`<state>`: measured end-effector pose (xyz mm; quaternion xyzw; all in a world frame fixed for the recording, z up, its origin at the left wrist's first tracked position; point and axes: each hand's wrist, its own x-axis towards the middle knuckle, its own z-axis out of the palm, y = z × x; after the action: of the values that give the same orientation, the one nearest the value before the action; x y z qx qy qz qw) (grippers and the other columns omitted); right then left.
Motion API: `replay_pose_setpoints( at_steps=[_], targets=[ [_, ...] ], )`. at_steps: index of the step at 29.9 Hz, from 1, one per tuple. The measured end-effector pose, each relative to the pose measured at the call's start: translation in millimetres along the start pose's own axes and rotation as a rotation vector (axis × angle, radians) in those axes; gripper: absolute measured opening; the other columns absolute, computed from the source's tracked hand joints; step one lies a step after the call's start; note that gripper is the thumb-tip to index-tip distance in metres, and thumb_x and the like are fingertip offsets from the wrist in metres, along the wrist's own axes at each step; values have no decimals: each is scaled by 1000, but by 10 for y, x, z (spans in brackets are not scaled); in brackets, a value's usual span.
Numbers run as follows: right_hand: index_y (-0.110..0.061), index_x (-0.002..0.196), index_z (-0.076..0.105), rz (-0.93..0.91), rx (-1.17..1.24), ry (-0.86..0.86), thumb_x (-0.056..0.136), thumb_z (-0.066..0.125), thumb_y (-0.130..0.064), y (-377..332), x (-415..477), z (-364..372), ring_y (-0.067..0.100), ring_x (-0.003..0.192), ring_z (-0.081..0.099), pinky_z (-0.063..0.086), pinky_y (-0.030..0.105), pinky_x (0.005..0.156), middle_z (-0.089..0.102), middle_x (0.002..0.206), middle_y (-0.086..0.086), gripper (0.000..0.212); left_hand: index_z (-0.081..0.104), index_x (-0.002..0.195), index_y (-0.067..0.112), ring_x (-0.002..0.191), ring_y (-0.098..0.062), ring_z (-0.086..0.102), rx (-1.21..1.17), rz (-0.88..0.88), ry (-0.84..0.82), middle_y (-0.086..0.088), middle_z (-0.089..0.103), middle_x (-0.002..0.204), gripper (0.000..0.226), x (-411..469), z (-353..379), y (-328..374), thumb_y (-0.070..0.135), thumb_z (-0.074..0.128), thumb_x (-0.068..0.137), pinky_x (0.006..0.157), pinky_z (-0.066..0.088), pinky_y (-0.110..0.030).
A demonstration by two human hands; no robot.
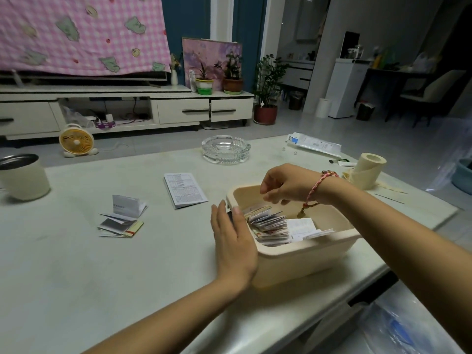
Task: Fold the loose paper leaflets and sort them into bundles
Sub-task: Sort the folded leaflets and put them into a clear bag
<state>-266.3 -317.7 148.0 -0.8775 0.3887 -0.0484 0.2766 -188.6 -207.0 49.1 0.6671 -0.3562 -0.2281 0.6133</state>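
A beige plastic box (301,259) stands on the pale table and holds a packed stack of folded leaflets (270,226). My left hand (233,241) lies flat against the box's left wall, fingers together, thumb over the rim. Above the box's far end hovers my right hand (283,186), fingers curled downward with nothing visible in them; a braided red bracelet is on its wrist. Left of the box lies one folded printed leaflet (185,190). Farther left sits a small pile of folded leaflets (122,219), the top one standing like a tent.
A glass ashtray (226,149) sits at the table's far side. A roll of tissue (367,173) and a flat packet (314,144) lie at the far right. A cream metal-rimmed pot (21,176) stands at the far left. The table edge runs close on the right.
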Motion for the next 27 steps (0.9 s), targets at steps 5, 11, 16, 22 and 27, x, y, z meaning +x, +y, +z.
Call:
replay_pose_setpoints(
  at_steps=[5, 11, 16, 22, 27],
  targets=[
    [-10, 93, 59, 30, 27, 59, 90, 56, -8, -54, -54, -106, 12, 75, 57, 51, 22, 69, 59, 80, -1, 5, 16, 148, 12, 145, -16, 8, -38, 15, 12, -4, 10, 157, 52, 91, 296, 4, 33, 24, 100, 117, 10, -29],
    [-21, 92, 55, -55, 52, 313, 91, 54, -7, -370, 10, 4, 15, 83, 61, 53, 26, 75, 64, 95, 5, 13, 9, 149, 19, 145, -19, 9, -6, -46, -80, 0, 4, 158, 61, 226, 342, 69, 48, 20, 97, 118, 15, -38],
    [-16, 101, 60, -239, 145, 285, 91, 51, -8, -922, 222, 584, 10, 85, 56, 46, 14, 70, 60, 94, -1, 15, 29, 144, 18, 138, -20, 31, 215, 75, 70, -2, 30, 152, 47, 595, -450, -345, 33, 32, 100, 111, 28, -32],
    [-8, 104, 64, -40, 61, 151, 90, 52, -16, -912, 887, 1398, 24, 107, 56, 37, 21, 78, 64, 114, 10, 20, 58, 110, 15, 118, -4, 44, 244, 273, 245, 3, 53, 124, 23, 559, -1390, -864, 10, 40, 96, 96, 27, -6],
    [-11, 126, 48, -107, 136, 118, 87, 62, -30, -1129, 1354, 1747, 25, 112, 53, 40, 28, 88, 56, 123, 11, 45, 56, 92, 26, 94, 12, 51, 126, 300, 453, 6, 58, 101, 27, 735, -1845, -1077, 8, 38, 82, 78, 36, 0]
  ],
)
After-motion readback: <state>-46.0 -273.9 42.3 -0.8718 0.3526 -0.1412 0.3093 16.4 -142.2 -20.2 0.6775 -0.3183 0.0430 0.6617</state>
